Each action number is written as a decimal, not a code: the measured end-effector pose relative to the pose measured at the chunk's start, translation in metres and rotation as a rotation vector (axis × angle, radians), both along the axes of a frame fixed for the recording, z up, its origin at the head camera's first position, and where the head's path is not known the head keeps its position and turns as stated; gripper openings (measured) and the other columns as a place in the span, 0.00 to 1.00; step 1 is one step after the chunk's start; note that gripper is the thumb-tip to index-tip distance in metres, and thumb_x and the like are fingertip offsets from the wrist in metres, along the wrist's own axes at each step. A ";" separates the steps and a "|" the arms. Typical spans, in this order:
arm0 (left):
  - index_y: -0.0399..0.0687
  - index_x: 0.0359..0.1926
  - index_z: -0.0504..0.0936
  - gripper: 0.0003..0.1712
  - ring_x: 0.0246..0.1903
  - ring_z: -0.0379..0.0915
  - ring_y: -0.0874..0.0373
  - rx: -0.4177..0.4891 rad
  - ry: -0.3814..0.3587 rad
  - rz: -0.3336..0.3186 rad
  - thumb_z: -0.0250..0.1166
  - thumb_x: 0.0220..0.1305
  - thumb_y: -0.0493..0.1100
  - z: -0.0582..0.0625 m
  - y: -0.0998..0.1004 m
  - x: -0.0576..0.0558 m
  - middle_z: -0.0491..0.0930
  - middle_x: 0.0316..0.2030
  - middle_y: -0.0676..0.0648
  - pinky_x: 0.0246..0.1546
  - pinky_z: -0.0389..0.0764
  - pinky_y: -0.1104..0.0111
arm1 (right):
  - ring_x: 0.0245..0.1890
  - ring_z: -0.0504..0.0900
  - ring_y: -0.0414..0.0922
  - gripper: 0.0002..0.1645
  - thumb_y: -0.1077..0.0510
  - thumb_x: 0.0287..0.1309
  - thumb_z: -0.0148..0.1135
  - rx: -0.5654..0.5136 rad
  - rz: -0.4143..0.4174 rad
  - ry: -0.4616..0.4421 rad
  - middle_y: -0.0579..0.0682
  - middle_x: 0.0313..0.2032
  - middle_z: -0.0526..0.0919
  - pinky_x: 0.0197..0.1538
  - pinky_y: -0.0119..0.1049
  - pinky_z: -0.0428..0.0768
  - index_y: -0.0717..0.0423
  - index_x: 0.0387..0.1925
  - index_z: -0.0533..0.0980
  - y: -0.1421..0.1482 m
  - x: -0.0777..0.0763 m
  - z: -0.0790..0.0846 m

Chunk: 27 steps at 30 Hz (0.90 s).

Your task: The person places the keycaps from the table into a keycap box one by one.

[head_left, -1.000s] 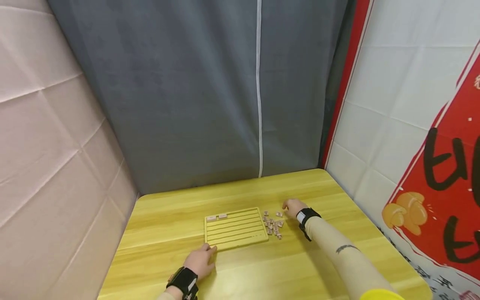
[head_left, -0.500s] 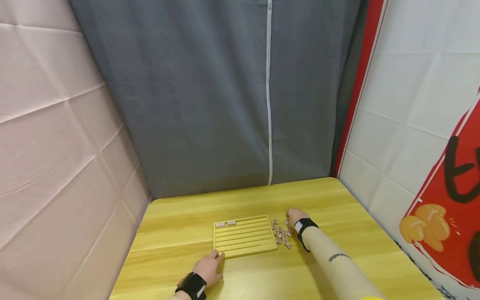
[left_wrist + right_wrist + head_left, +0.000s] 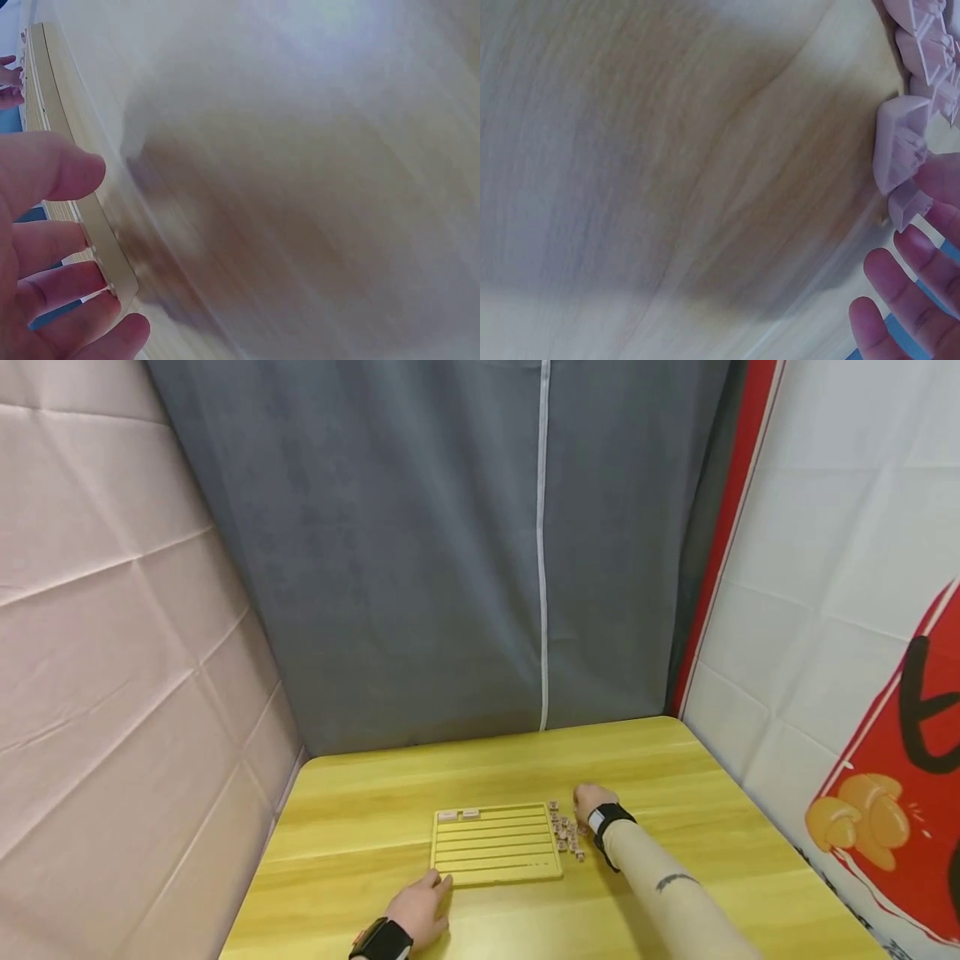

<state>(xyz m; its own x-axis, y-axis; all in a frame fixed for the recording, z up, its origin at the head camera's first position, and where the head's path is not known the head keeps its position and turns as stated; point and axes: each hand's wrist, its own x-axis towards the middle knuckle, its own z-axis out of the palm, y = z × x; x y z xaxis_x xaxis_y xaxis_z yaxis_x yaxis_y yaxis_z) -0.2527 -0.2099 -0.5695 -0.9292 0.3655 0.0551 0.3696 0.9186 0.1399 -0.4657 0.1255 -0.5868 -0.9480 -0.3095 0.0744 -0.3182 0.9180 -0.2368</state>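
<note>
R fingers (image 3: pixel 922 251) moved in, touching sm. angular pink block (image 3: pixel 908 202).

A wood-grained yellow table (image 3: pixel 360 810) bears a grooved board (image 3: pixel 495 847) and, just beside it, clustered small pinkish pieces (image 3: pixel 572 839).

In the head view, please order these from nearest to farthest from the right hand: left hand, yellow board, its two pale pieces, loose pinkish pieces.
1. Loose pinkish pieces, beside the right hand.
2. Yellow board, left of them.
3. Two pale pieces, board's far left corner.
4. Left hand, board's near left corner.
</note>
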 end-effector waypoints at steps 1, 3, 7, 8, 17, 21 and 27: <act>0.37 0.60 0.77 0.33 0.20 0.63 0.65 -0.007 0.004 0.000 0.69 0.54 0.46 0.001 0.001 0.000 0.73 0.40 0.46 0.20 0.71 0.72 | 0.25 0.79 0.46 0.06 0.64 0.54 0.67 0.000 -0.003 0.006 0.46 0.23 0.80 0.29 0.45 0.79 0.53 0.23 0.80 0.001 -0.001 0.000; 0.38 0.60 0.77 0.32 0.20 0.64 0.65 -0.018 0.009 -0.002 0.69 0.54 0.46 0.002 0.004 -0.001 0.73 0.40 0.46 0.20 0.72 0.72 | 0.23 0.77 0.44 0.08 0.64 0.54 0.66 -0.003 -0.008 0.015 0.45 0.21 0.78 0.27 0.44 0.78 0.52 0.22 0.78 0.003 -0.001 0.000; 0.39 0.58 0.79 0.32 0.20 0.67 0.63 -0.040 0.042 -0.006 0.70 0.52 0.48 0.000 0.008 0.000 0.74 0.40 0.46 0.19 0.73 0.71 | 0.22 0.76 0.44 0.10 0.64 0.54 0.65 -0.004 -0.021 -0.001 0.45 0.20 0.77 0.26 0.43 0.76 0.52 0.20 0.76 0.006 0.000 0.002; 0.39 0.58 0.79 0.32 0.19 0.67 0.63 -0.038 0.046 -0.005 0.70 0.52 0.48 -0.001 0.010 0.000 0.74 0.39 0.46 0.18 0.72 0.71 | 0.23 0.76 0.45 0.10 0.64 0.55 0.65 -0.012 -0.024 -0.012 0.46 0.20 0.77 0.27 0.43 0.77 0.53 0.21 0.76 0.007 0.000 0.004; 0.36 0.55 0.80 0.31 0.24 0.75 0.57 -0.058 0.043 0.037 0.70 0.52 0.49 -0.002 0.012 0.005 0.75 0.41 0.42 0.21 0.78 0.66 | 0.42 0.83 0.59 0.19 0.62 0.62 0.60 -0.699 0.081 -0.428 0.65 0.43 0.83 0.41 0.45 0.83 0.74 0.50 0.77 -0.004 -0.020 0.047; 0.36 0.53 0.81 0.30 0.25 0.76 0.55 -0.062 0.060 0.032 0.70 0.51 0.49 -0.002 0.010 0.006 0.76 0.41 0.41 0.23 0.79 0.65 | 0.43 0.83 0.57 0.25 0.62 0.66 0.54 -0.947 0.127 -0.641 0.63 0.44 0.82 0.43 0.45 0.83 0.79 0.57 0.69 -0.016 -0.026 0.074; 0.36 0.52 0.82 0.30 0.25 0.77 0.54 -0.065 0.084 0.032 0.70 0.50 0.49 -0.008 0.009 0.004 0.76 0.40 0.41 0.22 0.79 0.64 | 0.39 0.84 0.48 0.25 0.60 0.65 0.53 -1.050 0.174 -0.702 0.58 0.41 0.83 0.44 0.42 0.83 0.78 0.55 0.71 -0.031 -0.027 0.096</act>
